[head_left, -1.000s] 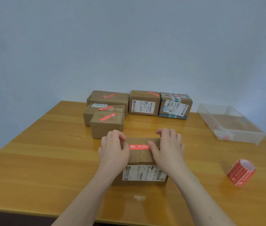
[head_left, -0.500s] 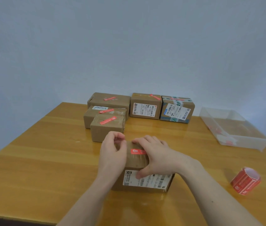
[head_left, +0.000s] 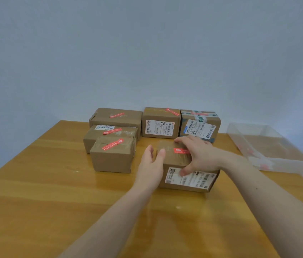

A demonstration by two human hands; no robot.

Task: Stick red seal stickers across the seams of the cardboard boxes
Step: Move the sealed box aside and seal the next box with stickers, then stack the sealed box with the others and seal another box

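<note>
A small cardboard box [head_left: 176, 161] with a white shipping label on its front sits in the middle of the wooden table [head_left: 35, 192]. A red seal sticker [head_left: 179, 151] lies across its top. My right hand [head_left: 197, 155] grips the box from above, fingers over the far edge and thumb on the front label. My left hand [head_left: 151, 166] is beside the box's left side, fingers straight, holding nothing.
Several other cardboard boxes with red stickers stand behind: one close at left [head_left: 112, 155], two stacked behind it [head_left: 116, 118], two more at the back [head_left: 160, 123] [head_left: 200, 125]. A clear plastic tray [head_left: 269, 148] sits at the right.
The box has moved away from me and to the right under my right hand. My left hand has come off the box and opened. The view has tilted, and the sticker roll has left it.
</note>
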